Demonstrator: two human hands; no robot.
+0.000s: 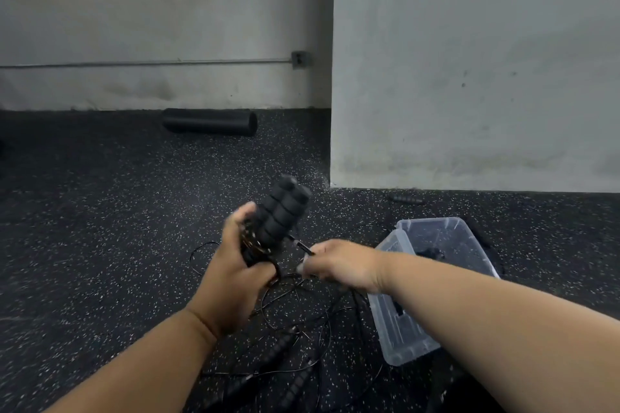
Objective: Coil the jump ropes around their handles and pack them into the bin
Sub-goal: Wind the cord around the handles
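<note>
I see the left hand [235,265] gripping two black handles [280,211], rope wound below its thumb; the right hand [335,263] pinches the rope [302,246] beside them.

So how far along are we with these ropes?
Something dark already lies in the clear bin. In hand: the left hand grips a pair of ribbed handles while the right hand pinches the cord near them. Left: loose ropes on the floor to coil and pack.
</note>
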